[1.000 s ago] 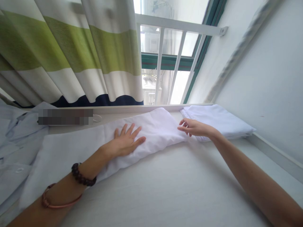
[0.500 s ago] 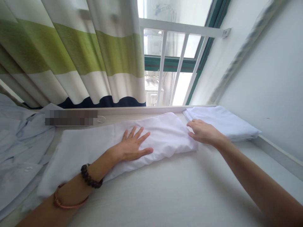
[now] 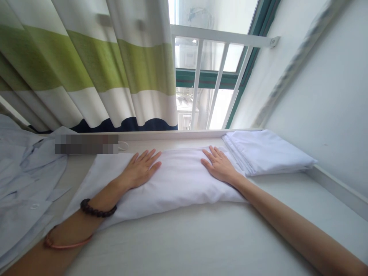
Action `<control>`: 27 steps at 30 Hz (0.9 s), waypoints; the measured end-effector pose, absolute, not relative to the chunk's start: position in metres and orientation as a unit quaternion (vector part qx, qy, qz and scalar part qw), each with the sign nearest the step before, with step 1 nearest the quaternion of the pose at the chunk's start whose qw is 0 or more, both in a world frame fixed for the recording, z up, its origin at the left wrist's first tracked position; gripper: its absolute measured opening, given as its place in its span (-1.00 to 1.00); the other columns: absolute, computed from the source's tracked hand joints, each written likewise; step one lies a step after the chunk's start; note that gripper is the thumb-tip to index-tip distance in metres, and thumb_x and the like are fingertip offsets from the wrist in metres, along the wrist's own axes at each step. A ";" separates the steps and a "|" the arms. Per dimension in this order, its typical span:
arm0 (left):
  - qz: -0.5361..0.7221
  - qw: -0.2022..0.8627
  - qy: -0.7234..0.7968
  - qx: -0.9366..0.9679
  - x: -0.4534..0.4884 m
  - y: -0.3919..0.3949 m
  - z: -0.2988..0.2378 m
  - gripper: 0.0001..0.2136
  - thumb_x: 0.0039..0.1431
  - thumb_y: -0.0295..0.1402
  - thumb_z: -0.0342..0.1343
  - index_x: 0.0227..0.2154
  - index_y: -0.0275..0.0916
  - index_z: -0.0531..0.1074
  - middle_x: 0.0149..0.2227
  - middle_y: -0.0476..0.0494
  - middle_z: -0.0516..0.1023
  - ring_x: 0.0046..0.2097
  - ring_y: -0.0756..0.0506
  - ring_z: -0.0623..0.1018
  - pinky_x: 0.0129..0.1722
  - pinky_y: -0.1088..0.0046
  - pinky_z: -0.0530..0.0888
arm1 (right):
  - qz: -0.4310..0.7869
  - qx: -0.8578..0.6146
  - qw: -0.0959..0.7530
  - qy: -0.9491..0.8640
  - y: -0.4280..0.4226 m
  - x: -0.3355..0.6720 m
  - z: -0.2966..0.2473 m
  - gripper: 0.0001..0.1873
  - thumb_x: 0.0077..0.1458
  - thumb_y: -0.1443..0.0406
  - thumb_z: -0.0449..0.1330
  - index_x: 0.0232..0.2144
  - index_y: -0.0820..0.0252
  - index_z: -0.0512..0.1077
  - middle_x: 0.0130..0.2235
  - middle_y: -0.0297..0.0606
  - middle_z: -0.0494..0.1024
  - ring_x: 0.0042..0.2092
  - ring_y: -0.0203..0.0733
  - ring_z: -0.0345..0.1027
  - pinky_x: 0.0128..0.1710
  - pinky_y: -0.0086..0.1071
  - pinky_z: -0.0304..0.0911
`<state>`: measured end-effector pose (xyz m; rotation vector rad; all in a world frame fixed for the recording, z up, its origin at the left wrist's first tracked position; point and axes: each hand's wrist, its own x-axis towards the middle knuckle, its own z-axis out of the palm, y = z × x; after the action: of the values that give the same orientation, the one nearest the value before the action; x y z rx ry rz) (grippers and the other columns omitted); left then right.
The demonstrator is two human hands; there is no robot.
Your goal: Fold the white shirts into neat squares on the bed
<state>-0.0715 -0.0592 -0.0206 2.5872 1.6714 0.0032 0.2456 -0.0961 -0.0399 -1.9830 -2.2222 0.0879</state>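
Note:
A long folded white cloth garment [image 3: 178, 180] lies across the pale tabletop [image 3: 184, 241]. My left hand [image 3: 140, 168] rests flat on its left-middle part with the fingers spread; beads and a reddish bangle circle that wrist. On the garment's right part lies my right hand [image 3: 218, 165], palm down, fingers apart. Neither hand grips anything. Just right of the garment sits a folded white cloth stack [image 3: 273, 151], its left edge against or very near the garment's end. The garment's far left end is partly covered by my left forearm.
Rumpled white garments [image 3: 23, 184], one with a button, are heaped at the left. A blurred-out object [image 3: 86, 144] with a white loop lies by the back ledge. Behind stand a striped curtain [image 3: 100, 61] and a white railing [image 3: 224, 36] before a window. A wall bounds the right.
My right hand has moved left and down flat onto the garment. My left hand has slid left. The garment lies nearer me and looks smoother, its right end now close to the stack.

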 end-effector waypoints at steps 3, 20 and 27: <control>-0.007 0.032 0.551 0.834 -0.084 -0.058 -0.019 -0.41 0.30 -0.01 -0.37 0.33 -0.11 -0.06 0.37 -0.10 -0.10 0.37 -0.21 -0.08 0.29 0.10 -0.11 | 0.038 -0.670 0.081 -0.737 -0.093 0.249 -0.038 -0.28 0.26 -0.09 -0.32 0.32 0.11 -0.01 0.38 -0.12 -0.18 0.37 0.03 -0.38 0.30 -0.07 -0.32; -0.012 0.082 0.512 0.855 -0.039 -0.064 -0.002 -0.36 0.29 0.04 -0.38 0.34 -0.18 -0.11 0.37 -0.14 -0.16 0.37 -0.23 -0.13 0.28 -0.02 -0.20 | 0.008 -0.711 0.058 -0.700 -0.053 0.251 -0.013 -0.42 0.29 0.17 -0.16 0.23 0.41 0.16 0.23 0.13 0.24 0.25 0.06 0.08 0.21 -0.17 -0.04; 0.003 0.023 0.563 0.826 -0.083 -0.039 -0.004 -0.48 0.31 -0.19 -0.34 0.24 -0.28 0.17 0.26 -0.23 0.24 0.27 -0.21 0.20 0.28 0.05 -0.06 | 0.005 -0.720 0.049 -0.692 -0.051 0.279 0.005 -0.64 0.19 0.31 0.03 -0.05 0.37 0.47 0.00 0.09 0.48 0.07 0.04 0.31 0.08 -0.26 0.13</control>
<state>-0.0834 -0.0391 -0.0039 2.5582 1.7446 0.0105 0.2792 -0.0505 0.0053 -2.1951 -2.1076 0.0163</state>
